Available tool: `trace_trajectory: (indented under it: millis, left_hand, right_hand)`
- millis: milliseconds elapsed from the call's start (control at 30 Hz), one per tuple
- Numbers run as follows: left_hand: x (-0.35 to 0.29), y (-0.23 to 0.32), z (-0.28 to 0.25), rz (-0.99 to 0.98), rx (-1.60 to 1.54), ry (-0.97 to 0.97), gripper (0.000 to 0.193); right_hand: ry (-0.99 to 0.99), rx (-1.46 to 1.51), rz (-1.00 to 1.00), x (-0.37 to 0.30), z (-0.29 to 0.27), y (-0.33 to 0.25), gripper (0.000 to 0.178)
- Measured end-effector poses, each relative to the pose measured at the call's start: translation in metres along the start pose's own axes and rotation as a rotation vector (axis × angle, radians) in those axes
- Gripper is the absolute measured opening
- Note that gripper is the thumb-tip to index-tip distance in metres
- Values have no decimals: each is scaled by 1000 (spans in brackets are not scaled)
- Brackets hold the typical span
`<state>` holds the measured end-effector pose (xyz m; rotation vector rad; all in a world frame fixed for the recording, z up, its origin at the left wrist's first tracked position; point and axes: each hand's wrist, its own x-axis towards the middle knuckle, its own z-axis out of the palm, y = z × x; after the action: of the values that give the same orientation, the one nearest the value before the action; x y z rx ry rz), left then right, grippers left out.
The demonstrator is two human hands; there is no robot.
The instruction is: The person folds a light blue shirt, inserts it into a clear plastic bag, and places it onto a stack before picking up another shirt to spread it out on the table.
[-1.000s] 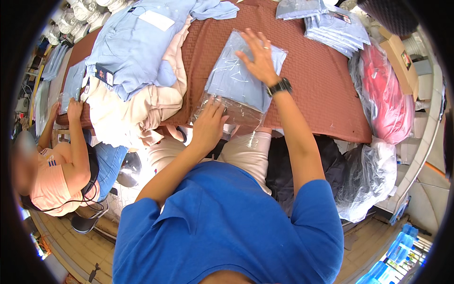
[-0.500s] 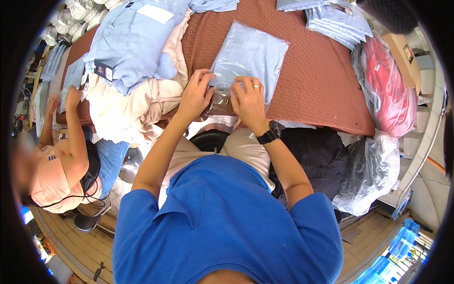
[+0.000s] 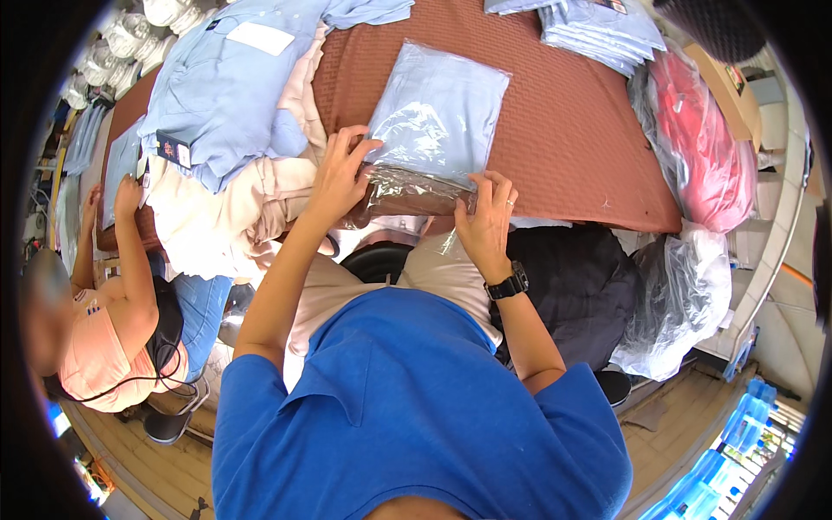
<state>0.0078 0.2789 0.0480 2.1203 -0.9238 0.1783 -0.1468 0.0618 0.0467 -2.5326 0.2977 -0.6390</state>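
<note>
In front of me on the cloth-covered table lies a folded light-blue garment (image 3: pixel 438 104) inside a clear plastic bag (image 3: pixel 407 184). The bag's loose, shiny end hangs toward the table's near edge. My left hand (image 3: pixel 338 178) touches the bag's left edge, its thumb and fingers apart. At the lower right corner of the bag, my right hand (image 3: pixel 487 212) has the loose plastic between thumb and fingers; the exact grip is partly hidden. A ring and a black watch (image 3: pixel 509 282) show on the right hand and wrist.
Light-blue garments (image 3: pixel 217 95) with tags lie on beige cloth (image 3: pixel 217 208) at left. Bagged folded garments (image 3: pixel 598 35) are stacked far right. A bagged red bundle (image 3: pixel 698 139) and a cardboard box (image 3: pixel 724 95) stand at right. A co-worker (image 3: pixel 113 321) sits left, handling blue cloth.
My right hand has moved right and toward me, from the bag's middle to its lower right corner. The loose plastic end now lies spread wider. My left hand stays at the left edge.
</note>
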Motion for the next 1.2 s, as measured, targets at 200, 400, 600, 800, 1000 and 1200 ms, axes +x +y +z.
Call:
trace_trajectory:
  millis: [200,400,600,800,1000,1200]
  left_hand:
    - [16,-21,3,199,95,-149,22]
    - [24,-15,25,290,169,-103,16]
    - [31,-6,32,279,229,-89,22]
    - [50,16,71,437,208,-209,46]
    - [59,18,79,490,230,-191,28]
    - [56,16,90,425,110,-134,9]
  right_hand:
    - [99,27,-70,9,13,18,33]
    - [144,-71,-86,36,19,56,13]
    - [146,-34,-128,38,8,59,28]
    - [96,-82,-143,41,4,29,37]
    - [-163,69,-267,-7,13,-4,42]
    - [-182,15,-223,-32,20,-9,51]
